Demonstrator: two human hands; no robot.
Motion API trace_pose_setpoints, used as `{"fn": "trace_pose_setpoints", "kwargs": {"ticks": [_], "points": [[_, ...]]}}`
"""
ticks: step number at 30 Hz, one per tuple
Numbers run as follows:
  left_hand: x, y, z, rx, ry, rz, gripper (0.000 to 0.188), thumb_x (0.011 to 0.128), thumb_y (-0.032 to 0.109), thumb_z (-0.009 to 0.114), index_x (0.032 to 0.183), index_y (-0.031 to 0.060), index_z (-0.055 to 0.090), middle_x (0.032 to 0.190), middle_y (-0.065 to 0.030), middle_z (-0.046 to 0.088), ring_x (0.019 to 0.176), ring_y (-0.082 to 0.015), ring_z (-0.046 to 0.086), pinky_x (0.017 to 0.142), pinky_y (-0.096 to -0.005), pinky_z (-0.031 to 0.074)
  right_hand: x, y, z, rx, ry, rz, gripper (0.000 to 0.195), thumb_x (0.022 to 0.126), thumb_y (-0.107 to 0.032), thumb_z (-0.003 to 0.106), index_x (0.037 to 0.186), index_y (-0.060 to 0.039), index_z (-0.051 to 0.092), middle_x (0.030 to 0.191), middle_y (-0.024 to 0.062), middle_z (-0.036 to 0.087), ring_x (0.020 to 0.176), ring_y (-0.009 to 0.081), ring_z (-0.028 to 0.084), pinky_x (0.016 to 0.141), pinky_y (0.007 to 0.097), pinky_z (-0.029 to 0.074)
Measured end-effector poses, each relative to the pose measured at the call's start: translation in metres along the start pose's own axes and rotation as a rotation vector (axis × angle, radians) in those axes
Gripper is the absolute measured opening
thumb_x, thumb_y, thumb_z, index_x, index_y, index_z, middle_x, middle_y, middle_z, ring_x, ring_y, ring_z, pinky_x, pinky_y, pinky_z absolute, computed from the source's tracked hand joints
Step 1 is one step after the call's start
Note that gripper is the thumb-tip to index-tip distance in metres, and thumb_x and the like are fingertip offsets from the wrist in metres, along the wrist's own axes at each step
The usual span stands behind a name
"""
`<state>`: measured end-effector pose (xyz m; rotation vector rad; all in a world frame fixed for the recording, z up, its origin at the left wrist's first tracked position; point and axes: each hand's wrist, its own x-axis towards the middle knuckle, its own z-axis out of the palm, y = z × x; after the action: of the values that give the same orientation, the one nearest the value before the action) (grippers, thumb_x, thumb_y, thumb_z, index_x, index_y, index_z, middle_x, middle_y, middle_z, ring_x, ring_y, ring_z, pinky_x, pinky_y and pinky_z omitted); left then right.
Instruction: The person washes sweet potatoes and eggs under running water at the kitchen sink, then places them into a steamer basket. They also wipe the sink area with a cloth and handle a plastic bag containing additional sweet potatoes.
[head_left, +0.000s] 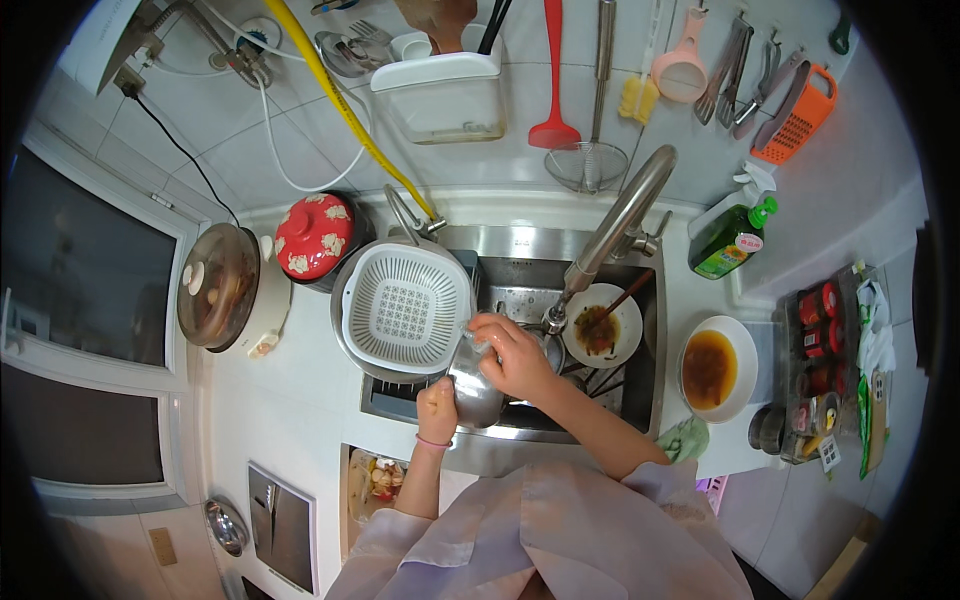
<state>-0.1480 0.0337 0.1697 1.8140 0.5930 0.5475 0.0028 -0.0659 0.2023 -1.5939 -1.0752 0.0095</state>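
Over the left part of the steel sink (652, 390), my left hand (436, 409) grips the edge of a tilted metal bowl (476, 397). My right hand (510, 356) is at the bowl's upper rim, with a clear, crinkled thing (480, 330) at its fingertips, too small to name. A white plastic colander (405, 307) rests on a round metal vessel just left of my hands. Right of my right hand, a white bowl (634, 330) with food remains and a brown utensil stands in the sink, beside the head of the steel faucet (615, 217).
On the right counter are a white bowl of brown broth (709, 371), a green cloth (684, 440), a green soap bottle (727, 240) and a rack of jars (795, 367). A red-lidded pot (313, 236) and a lidded cooker (221, 289) stand left. Utensils hang above.
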Motion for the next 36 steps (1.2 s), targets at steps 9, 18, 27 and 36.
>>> {"fn": "trace_pose_setpoints", "kwargs": {"ticks": [9, 18, 27, 36], "points": [[-0.01, 0.023, -0.021, -0.052, 0.018, 0.058, 0.048, 0.093, 0.031, 0.045, 0.056, 0.003, 0.034, 0.051, 0.0012, 0.029, 0.051, -0.007, 0.027, 0.044, -0.0286, 0.022, 0.003, 0.039, -0.012, 0.305, 0.061, 0.375, 0.014, 0.077, -0.001, 0.047, 0.09, -0.0013, 0.054, 0.091, 0.0095, 0.062, 0.082, 0.0189, 0.06, 0.073, 0.0282, 0.046], [-0.004, 0.013, -0.038, 0.059, 0.122, 0.029, 0.049, 0.095, 0.037, 0.039, 0.058, 0.0057, 0.041, 0.059, 0.0044, 0.04, 0.056, -0.0069, 0.035, 0.049, -0.0267, 0.029, -0.005, -0.027, -0.003, 0.248, 0.127, 0.037, 0.02, 0.072, 0.01, 0.041, 0.086, 0.0003, 0.05, 0.098, 0.017, 0.059, 0.088, 0.0252, 0.06, 0.076, 0.0312, 0.047], [-0.012, -0.014, -0.05, -0.37, 0.144, -0.163, 0.045, 0.094, 0.042, 0.041, 0.081, -0.0004, 0.053, 0.077, -0.0034, 0.054, 0.068, -0.0112, 0.049, 0.06, -0.0268, 0.04, 0.002, 0.022, -0.01, 0.648, 0.027, 0.431, 0.023, 0.076, 0.008, 0.036, 0.091, 0.0021, 0.052, 0.101, 0.0111, 0.058, 0.096, 0.0181, 0.056, 0.089, 0.0285, 0.041], [0.01, 0.021, -0.028, 0.015, 0.172, 0.002, 0.045, 0.094, 0.028, 0.044, 0.057, 0.0044, 0.036, 0.054, 0.0056, 0.034, 0.054, -0.0063, 0.029, 0.046, -0.0266, 0.024, 0.014, -0.038, -0.019, 0.655, 0.477, 0.122, 0.023, 0.074, 0.009, 0.036, 0.09, 0.0005, 0.05, 0.094, 0.0137, 0.055, 0.095, 0.0215, 0.054, 0.091, 0.0335, 0.042]]}}
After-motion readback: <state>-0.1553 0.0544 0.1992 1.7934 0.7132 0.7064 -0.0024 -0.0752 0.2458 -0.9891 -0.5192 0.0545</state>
